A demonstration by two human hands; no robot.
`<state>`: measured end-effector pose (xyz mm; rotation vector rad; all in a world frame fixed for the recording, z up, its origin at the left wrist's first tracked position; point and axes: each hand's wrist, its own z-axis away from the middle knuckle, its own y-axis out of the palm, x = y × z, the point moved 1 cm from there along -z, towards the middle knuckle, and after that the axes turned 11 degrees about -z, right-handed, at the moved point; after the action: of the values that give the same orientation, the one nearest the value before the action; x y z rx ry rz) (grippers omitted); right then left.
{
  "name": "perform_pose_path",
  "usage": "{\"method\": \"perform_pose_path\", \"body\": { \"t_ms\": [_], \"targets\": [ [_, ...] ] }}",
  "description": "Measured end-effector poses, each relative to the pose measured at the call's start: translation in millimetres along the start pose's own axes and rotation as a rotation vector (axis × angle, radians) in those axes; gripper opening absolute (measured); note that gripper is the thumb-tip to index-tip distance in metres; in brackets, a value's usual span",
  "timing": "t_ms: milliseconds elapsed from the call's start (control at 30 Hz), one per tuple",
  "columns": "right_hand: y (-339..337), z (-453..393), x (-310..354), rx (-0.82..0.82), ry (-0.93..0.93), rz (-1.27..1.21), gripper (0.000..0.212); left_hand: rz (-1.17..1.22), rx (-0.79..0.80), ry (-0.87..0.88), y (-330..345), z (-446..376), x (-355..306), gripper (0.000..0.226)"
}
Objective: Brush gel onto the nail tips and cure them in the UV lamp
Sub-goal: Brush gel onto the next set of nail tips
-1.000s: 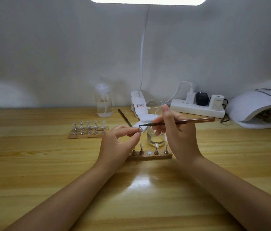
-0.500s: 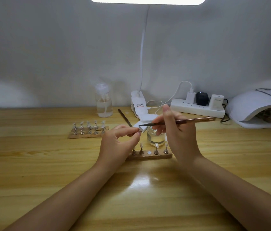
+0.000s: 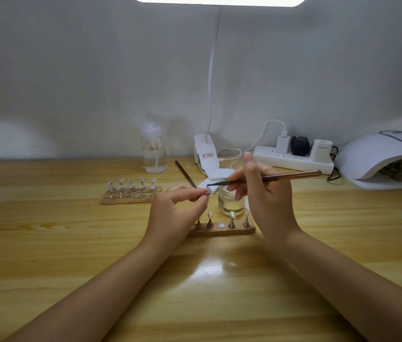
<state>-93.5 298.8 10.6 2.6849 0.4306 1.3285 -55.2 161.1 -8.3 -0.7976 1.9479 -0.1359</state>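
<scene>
Head view looking down at a wooden table [image 3: 46,243]. Left hand [image 3: 172,213] is pinching a small nail tip [image 3: 210,191] between thumb and fingertips, held up off the table. Right hand [image 3: 266,201] has its fingers curled round a thin copper-coloured brush [image 3: 269,179], index finger sticking up, and the dark brush end sits right on the nail tip.

Just behind the hands there's a little glass jar [image 3: 230,202] with clear stuff in it, and in front of that a wooden strip [image 3: 222,229] with small metal stands, a few carrying nail tips, one spot showing only a round silver disc. A second strip [image 3: 130,195] with two rows of stands sits off to the left, well apart.

UV lamp [image 3: 387,159] is at the far right edge of the table, white and dome-shaped, display lit; something's inside but it's too dark to make out. Along the wall: a clear pump bottle [image 3: 153,150], a white clip lamp base [image 3: 207,154], and a power strip [image 3: 293,161] with chargers plugged in. A second brush [image 3: 185,174] lies near the bottle.
</scene>
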Motion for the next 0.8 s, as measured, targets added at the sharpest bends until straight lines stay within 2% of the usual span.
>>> {"method": "perform_pose_path", "body": {
  "t_ms": [333,467,633,800],
  "targets": [
    [-5.3,0.6,2.6,-0.114,-0.006,0.043,0.053,0.017,-0.004,0.015,0.5,-1.1,0.8,0.026],
    [-7.1,-0.2,2.3,-0.166,-0.013,0.04,0.051,0.025,-0.063,0.074,-0.4,-2.0,1.7,0.026],
    [-5.5,0.6,1.8,-0.15,-0.008,0.048,0.046,0.015,-0.103,0.081,-1.7,-2.6,2.7,0.016],
    [-0.6,2.7,3.4,-0.097,-0.033,0.019,0.042,0.018,-0.084,0.081,-1.7,-1.8,2.3,0.021]
  ]
}}
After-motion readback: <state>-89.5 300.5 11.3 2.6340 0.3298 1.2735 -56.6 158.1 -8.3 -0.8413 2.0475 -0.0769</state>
